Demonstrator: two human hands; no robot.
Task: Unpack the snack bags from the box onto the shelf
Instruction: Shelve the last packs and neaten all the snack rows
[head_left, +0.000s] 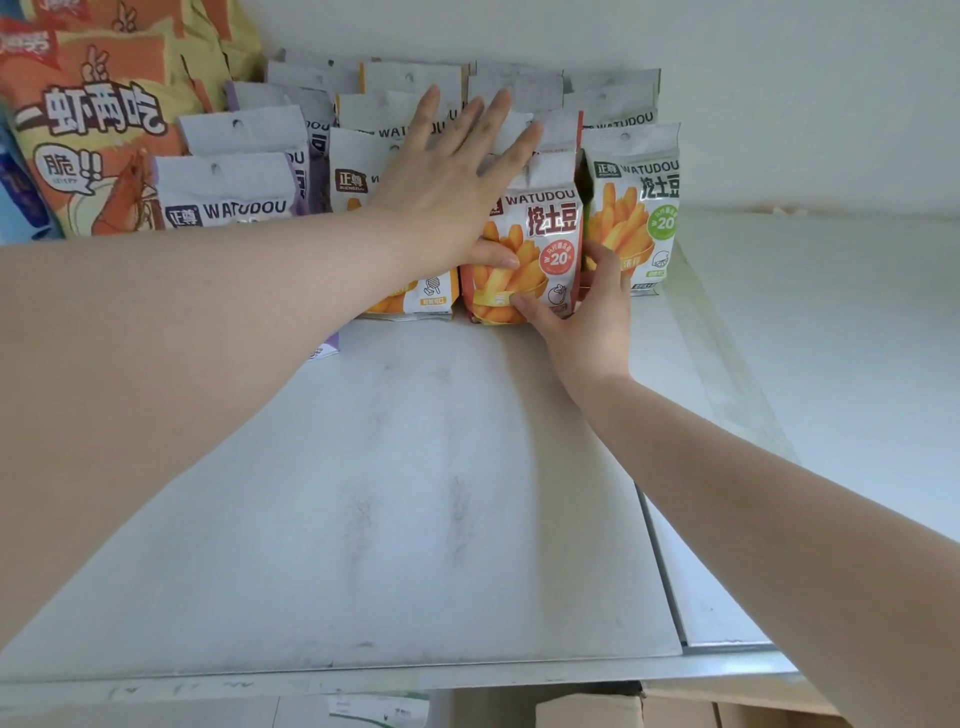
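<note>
Fingers (457, 119) of the left hand (447, 192) are straight and spread, laid flat against the tops of the upright snack bags in the middle rows; its thumb (493, 255) touches the front of the red-trimmed bag (530, 244).

Left to right on the shelf (395, 493):
- far left, big orange and yellow shrimp-snack bags (88, 130) stacked against the wall (727, 104), partly cut off by the frame edge.
- next, purple-trimmed WATUDOU bags (228, 192) in a row running back, lower half hidden behind the left forearm.
- then orange-trimmed bags (415, 296), front one mostly covered by the left hand.
- then the red-trimmed bag, standing upright at the front of its row, more of the same behind it.
- right hand (587, 317) grips that red-trimmed bag low down: thumb curled on the front, the other fingers wrapped round its right edge.
- just beside it on the right, green-trimmed bags (634, 218), front one upright, touching or nearly touching the red one; can't tell which.

All rows sit at the back of the shelf, against the wall. The front of the shelf is a scuffed white surface. Below the shelf's front lip, a brown cardboard box (675, 709) shows at the bottom right, only its top edge visible.
</note>
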